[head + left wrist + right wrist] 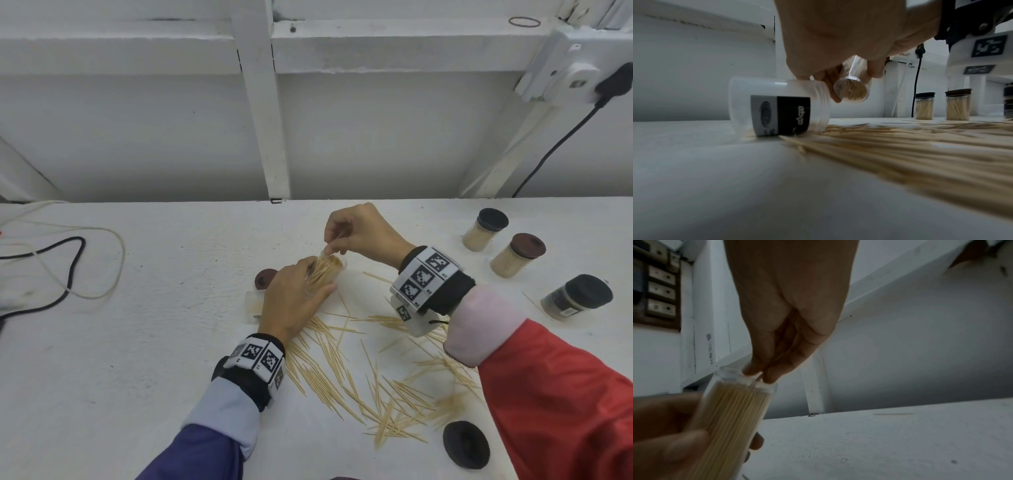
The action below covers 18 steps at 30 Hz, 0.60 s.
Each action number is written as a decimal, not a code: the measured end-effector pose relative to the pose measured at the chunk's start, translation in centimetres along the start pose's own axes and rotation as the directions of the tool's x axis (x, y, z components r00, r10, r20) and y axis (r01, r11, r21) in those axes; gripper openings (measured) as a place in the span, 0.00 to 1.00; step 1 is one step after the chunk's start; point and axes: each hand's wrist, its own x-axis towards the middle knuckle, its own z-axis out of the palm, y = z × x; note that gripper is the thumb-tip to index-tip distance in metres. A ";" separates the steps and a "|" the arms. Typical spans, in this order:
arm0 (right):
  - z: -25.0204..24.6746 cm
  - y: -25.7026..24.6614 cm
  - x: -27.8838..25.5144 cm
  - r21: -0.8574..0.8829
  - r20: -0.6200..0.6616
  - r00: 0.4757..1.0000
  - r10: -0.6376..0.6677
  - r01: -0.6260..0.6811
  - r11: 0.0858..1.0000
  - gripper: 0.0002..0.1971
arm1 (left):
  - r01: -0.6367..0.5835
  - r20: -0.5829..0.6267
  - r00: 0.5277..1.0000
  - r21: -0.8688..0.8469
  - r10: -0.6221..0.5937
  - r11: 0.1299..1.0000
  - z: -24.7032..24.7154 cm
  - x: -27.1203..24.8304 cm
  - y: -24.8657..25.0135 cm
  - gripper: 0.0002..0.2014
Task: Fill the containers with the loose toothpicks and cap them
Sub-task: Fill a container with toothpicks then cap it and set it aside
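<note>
Head view: the left hand (294, 301) gripped a clear toothpick jar (329, 270), tilted and nearly full of toothpicks, above the white table (137, 342). The right hand (359, 233) was poised over the jar's open mouth, fingertips pinched together on a toothpick at the rim. Loose toothpicks (359, 383) lay scattered on the table near both wrists. Three capped jars stood well apart at the right: a black-capped jar (484, 229) and a brown-capped jar (517, 255), both filled with pale toothpicks, and a dark jar with a black cap (577, 296) bearing a label too small to read. A loose black cap (466, 444) lay at the near edge; a loose brown cap (265, 278) lay just beside the left hand.

Left wrist view: the fingers curled round the jar, whose base (851, 91) showed packed toothpick ends. An empty translucent container (780, 105) lay on its side, its grey-and-black label printed with concentric rings; the lettering was unreadable.

Right wrist view: thumb and fingertips (772, 371) pinched a single toothpick (756, 381) at the jar mouth (740, 376).
</note>
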 end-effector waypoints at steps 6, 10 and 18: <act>-0.2 0.0 0.3 0.197 -0.161 0.985 -0.062 0.093 0.976 0.04 | 0.035 -0.001 0.999 -0.058 -0.035 0.998 -0.3 -0.1 0.3 0.30; -1.2 4.7 3.7 -0.010 -0.326 0.936 0.131 -0.142 0.990 0.10 | 0.040 0.005 0.999 -0.078 -0.040 0.996 -0.3 -0.1 0.2 0.30; -0.8 10.0 6.8 -0.670 0.009 0.888 0.460 -0.336 0.662 0.24 | 0.062 0.002 0.998 -0.099 -0.062 0.993 -0.2 -0.1 0.1 0.31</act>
